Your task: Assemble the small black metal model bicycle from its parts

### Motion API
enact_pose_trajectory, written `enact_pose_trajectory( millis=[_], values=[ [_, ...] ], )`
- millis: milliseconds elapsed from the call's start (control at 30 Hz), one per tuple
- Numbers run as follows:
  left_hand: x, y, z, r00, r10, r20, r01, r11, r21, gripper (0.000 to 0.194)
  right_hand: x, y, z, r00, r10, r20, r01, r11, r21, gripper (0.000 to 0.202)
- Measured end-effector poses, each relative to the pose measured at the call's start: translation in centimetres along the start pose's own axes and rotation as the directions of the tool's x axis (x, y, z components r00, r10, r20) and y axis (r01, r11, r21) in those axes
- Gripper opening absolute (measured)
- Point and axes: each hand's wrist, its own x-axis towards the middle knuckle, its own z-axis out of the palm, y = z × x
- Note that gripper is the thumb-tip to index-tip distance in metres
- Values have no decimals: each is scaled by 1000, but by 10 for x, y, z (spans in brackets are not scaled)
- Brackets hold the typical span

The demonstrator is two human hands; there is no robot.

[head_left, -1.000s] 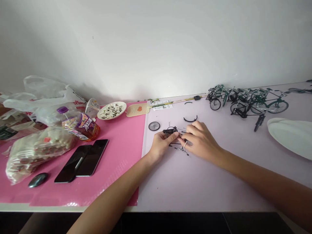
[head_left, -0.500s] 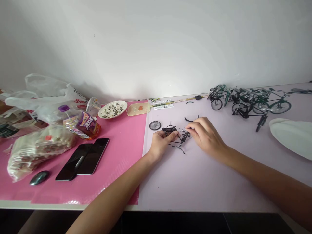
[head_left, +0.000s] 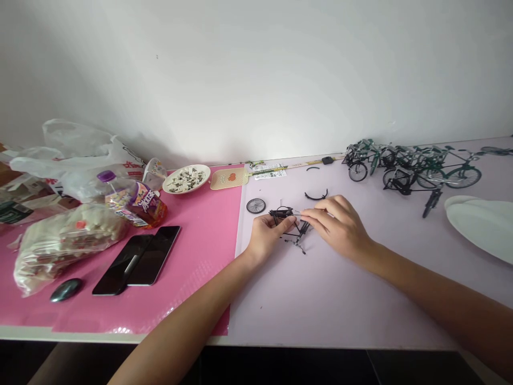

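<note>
My left hand [head_left: 267,233] pinches a small black bicycle frame [head_left: 297,231] between thumb and fingers, low over the pale table. The frame's handlebar points toward me. My right hand [head_left: 339,224] is closed on a thin metallic piece [head_left: 298,214] at the frame's upper side; its far end is too small to make out. A loose spoked wheel [head_left: 256,206] lies to the left of the frame. Beyond my right hand is a curved black part [head_left: 316,195], with a smaller dark curved strip [head_left: 313,168] farther back.
Several small bicycles [head_left: 412,168] stand at the back right, near a white plate [head_left: 481,224]. On the pink mat [head_left: 192,278] are two phones [head_left: 150,256], a bottle [head_left: 136,202], a dark oval object [head_left: 66,290], plastic bags [head_left: 72,235] and a dish [head_left: 186,179].
My right hand has shifted slightly left with the thin metallic piece, closer to my left thumb. The whole view has shifted a little.
</note>
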Motion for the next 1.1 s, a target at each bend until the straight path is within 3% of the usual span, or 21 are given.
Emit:
enact_pose_trajectory(
  millis=[667,900,1100],
  values=[
    [-2,4,0,1000,-1,-5,1,1000,10,41,1,-4,-5,998,-60,2,60,998,-23,17],
    [-2,5,0,1000,11,-8,-11,999,41,40,1,-5,-5,999,-22,23,22,1000,-16,16],
    [-4,8,1,999,12,-30,-10,996,85,38,0,-5,-9,994,-88,56,91,995,-41,22]
  ],
)
